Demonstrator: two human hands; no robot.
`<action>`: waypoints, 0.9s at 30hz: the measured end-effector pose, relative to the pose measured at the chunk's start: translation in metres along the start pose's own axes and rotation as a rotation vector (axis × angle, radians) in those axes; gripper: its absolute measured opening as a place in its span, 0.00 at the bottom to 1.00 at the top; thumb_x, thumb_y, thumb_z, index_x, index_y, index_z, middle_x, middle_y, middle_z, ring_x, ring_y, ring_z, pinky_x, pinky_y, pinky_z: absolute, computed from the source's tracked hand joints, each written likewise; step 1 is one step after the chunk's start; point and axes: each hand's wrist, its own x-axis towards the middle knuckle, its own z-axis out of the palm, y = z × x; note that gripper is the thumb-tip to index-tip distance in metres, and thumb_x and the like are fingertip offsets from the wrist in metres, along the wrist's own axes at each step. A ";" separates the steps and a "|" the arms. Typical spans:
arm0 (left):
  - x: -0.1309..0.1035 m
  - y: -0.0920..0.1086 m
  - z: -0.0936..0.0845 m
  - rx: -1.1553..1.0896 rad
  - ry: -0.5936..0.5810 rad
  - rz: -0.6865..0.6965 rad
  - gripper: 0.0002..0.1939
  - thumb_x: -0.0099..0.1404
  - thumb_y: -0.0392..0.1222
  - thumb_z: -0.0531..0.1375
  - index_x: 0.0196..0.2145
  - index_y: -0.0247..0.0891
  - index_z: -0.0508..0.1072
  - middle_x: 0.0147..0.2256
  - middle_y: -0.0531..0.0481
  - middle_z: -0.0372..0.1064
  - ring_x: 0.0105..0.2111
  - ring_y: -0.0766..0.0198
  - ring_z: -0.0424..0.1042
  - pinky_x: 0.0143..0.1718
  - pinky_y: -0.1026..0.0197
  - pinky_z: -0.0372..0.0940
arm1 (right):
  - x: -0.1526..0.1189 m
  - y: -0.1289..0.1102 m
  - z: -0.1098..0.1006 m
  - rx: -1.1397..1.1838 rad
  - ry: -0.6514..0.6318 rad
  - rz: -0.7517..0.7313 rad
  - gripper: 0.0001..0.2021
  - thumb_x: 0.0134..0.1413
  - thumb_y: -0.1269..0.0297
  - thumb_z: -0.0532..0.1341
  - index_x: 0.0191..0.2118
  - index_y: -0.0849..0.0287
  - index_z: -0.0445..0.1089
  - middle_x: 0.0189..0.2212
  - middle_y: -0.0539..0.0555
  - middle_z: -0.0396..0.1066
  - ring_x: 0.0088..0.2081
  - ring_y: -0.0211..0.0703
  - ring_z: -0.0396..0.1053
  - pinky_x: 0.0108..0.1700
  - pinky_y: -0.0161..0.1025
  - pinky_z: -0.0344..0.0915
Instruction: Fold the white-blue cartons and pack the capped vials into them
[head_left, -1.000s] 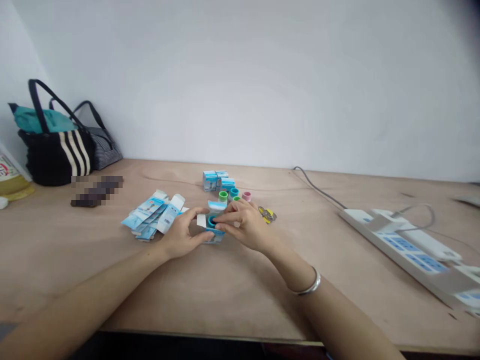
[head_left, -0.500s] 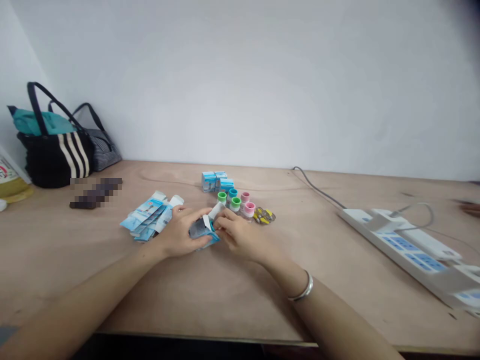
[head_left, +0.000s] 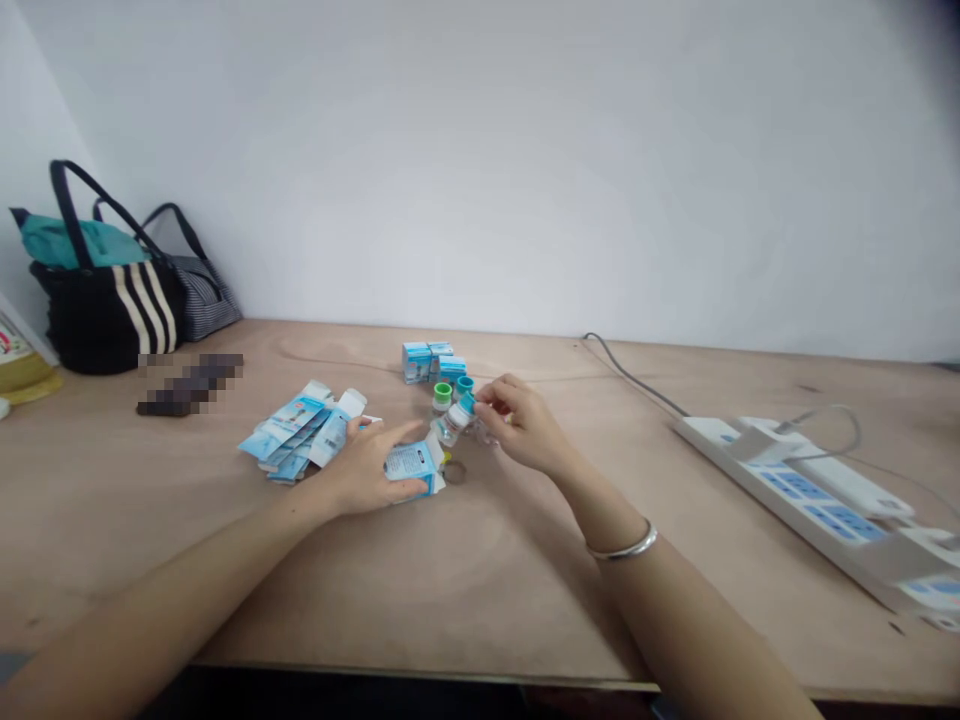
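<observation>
One blue-and-white printed cardboard box point(head_left: 409, 462) appears to be already unpacked: it is held on its side, flaps spread, between the thumb and fingers of the left hand point(head_left: 367, 472), low over the wooden surface point(head_left: 480, 600). A small clear tilted bottle with a blue cap point(head_left: 454, 421) is held outside it, the cap pinched in the grip of the right hand point(head_left: 523, 425). Opened blue-and-white cartons point(head_left: 296, 435) are heaped at the left; closed-looking blue-and-white cartons point(head_left: 427, 361), set farther back, are seemingly unopened.
</observation>
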 end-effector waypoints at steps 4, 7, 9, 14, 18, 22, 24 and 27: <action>0.000 0.000 -0.001 -0.026 -0.009 -0.002 0.25 0.53 0.55 0.61 0.46 0.42 0.70 0.42 0.47 0.72 0.44 0.53 0.69 0.55 0.44 0.49 | 0.003 0.000 0.014 -0.158 0.092 -0.038 0.06 0.55 0.68 0.55 0.34 0.59 0.68 0.31 0.55 0.65 0.33 0.41 0.64 0.37 0.38 0.57; -0.001 0.001 -0.003 -0.021 0.008 0.016 0.23 0.53 0.55 0.62 0.44 0.43 0.71 0.41 0.48 0.72 0.45 0.53 0.69 0.55 0.45 0.50 | 0.004 -0.001 0.029 -0.366 0.071 -0.055 0.06 0.56 0.68 0.55 0.34 0.58 0.69 0.32 0.55 0.68 0.36 0.44 0.64 0.40 0.40 0.53; -0.001 0.002 -0.004 -0.013 0.010 0.025 0.23 0.53 0.55 0.62 0.44 0.43 0.72 0.42 0.47 0.72 0.45 0.53 0.69 0.55 0.45 0.50 | 0.006 -0.001 0.036 -0.460 0.050 -0.078 0.07 0.57 0.68 0.54 0.33 0.58 0.70 0.32 0.56 0.68 0.36 0.45 0.63 0.40 0.41 0.51; -0.002 0.001 -0.004 0.005 0.017 0.063 0.22 0.53 0.53 0.62 0.45 0.44 0.72 0.45 0.46 0.71 0.48 0.52 0.67 0.56 0.43 0.46 | 0.006 -0.007 0.037 -0.498 0.014 -0.056 0.05 0.54 0.68 0.56 0.34 0.58 0.69 0.32 0.56 0.69 0.36 0.46 0.65 0.41 0.41 0.52; -0.003 -0.001 -0.006 0.006 0.027 0.116 0.23 0.55 0.52 0.62 0.48 0.45 0.70 0.46 0.47 0.71 0.49 0.52 0.66 0.57 0.42 0.41 | 0.002 -0.019 0.014 -0.346 -0.182 0.157 0.01 0.49 0.69 0.58 0.30 0.58 0.67 0.27 0.53 0.70 0.28 0.41 0.65 0.30 0.35 0.54; -0.004 -0.003 -0.007 0.051 0.037 0.172 0.21 0.56 0.49 0.62 0.48 0.46 0.70 0.46 0.48 0.71 0.47 0.54 0.67 0.58 0.42 0.41 | -0.006 -0.020 -0.005 -0.172 -0.598 0.271 0.07 0.40 0.67 0.64 0.30 0.58 0.68 0.22 0.50 0.69 0.25 0.39 0.66 0.23 0.32 0.55; -0.004 -0.005 -0.005 0.079 0.053 0.186 0.20 0.57 0.48 0.62 0.48 0.47 0.70 0.45 0.48 0.71 0.46 0.54 0.67 0.57 0.42 0.42 | -0.009 -0.018 -0.004 -0.107 -0.696 0.260 0.10 0.38 0.66 0.65 0.32 0.58 0.69 0.22 0.48 0.69 0.23 0.38 0.65 0.21 0.31 0.54; -0.004 -0.009 0.000 0.101 0.076 0.226 0.20 0.57 0.48 0.62 0.48 0.46 0.70 0.46 0.46 0.70 0.46 0.54 0.66 0.55 0.44 0.48 | -0.012 -0.014 0.005 -0.042 -0.714 0.176 0.08 0.38 0.69 0.64 0.31 0.58 0.69 0.22 0.46 0.69 0.22 0.35 0.65 0.22 0.30 0.54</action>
